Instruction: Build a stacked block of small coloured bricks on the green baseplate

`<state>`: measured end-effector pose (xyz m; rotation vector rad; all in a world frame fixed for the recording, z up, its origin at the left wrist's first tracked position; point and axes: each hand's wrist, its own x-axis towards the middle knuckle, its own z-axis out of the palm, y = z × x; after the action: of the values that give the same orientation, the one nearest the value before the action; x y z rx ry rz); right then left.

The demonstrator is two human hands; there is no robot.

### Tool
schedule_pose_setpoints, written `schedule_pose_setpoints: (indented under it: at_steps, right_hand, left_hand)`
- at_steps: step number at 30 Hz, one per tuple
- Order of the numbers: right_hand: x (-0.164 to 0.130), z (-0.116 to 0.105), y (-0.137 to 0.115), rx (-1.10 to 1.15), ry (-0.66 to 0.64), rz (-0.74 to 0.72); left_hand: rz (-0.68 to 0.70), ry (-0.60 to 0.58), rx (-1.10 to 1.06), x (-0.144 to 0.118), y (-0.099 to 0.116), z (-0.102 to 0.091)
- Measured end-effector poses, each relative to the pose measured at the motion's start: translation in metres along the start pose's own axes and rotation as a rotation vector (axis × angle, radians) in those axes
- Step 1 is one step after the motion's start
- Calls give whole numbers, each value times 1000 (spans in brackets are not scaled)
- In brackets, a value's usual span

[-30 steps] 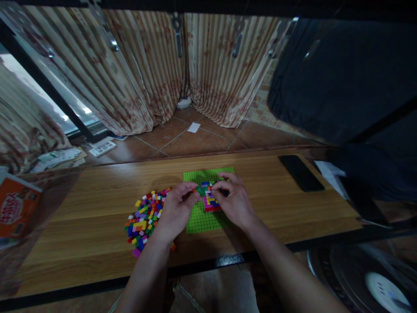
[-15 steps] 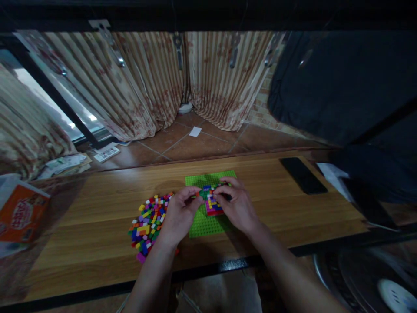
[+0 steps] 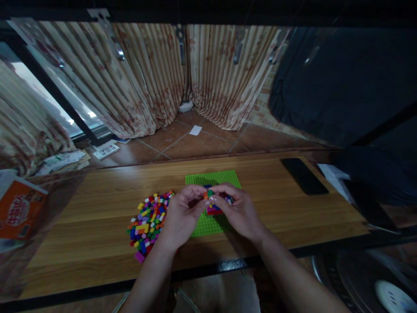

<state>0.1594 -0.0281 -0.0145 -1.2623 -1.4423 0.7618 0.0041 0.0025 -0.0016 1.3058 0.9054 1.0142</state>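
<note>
Just above the light green baseplate, my hands meet fingertip to fingertip. My left hand is closed, pinching a small orange brick. Thumb and index finger of my right hand close on a small green brick touching the orange one. Beneath the fingers stands a multicoloured brick build on the baseplate, red and pink along its near side; my hands cover most of it. Left of my left hand lies a pile of loose coloured bricks.
A black phone lies on the right part of the wooden table. White paper is by the right end. An orange box stands past the left end, and striped curtains hang behind.
My right hand has moved left from over the brick build, so its fingertips now meet those of my left hand. The left hand's fingers have shifted slightly right with the bricks.
</note>
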Motion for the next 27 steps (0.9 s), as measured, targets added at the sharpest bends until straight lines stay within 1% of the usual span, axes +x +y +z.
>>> schedule_pose_setpoints:
  at_steps: [4,10,15,17,18,20,22,24,27]
  right_hand:
    - [-1,0,-3,39,-16,25]
    - [-3,3,-1,232,-19,126]
    - [-2,4,1,265,-2,124]
    - [0,0,3,193,24,87]
    - [0,-3,4,115,40,50]
    - [2,-9,6,-95,64,-49]
    - [3,-14,9,-276,76,-138]
    - [3,-16,12,-374,79,-186]
    - [3,-13,13,-471,70,-206]
  left_hand:
    - [10,-2,9,-2,1,2]
    - [26,-41,30,-3,0,-2]
    - [13,-57,17,-2,1,-2]
    - [-5,-62,7,0,1,-2]
    - [-15,-54,8,1,0,-3]
    - [-39,-2,34,4,-2,-7]
    - [-76,78,93,6,-4,-13]
    - [-121,147,155,7,-5,-19]
    - [-163,185,180,7,-5,-22]
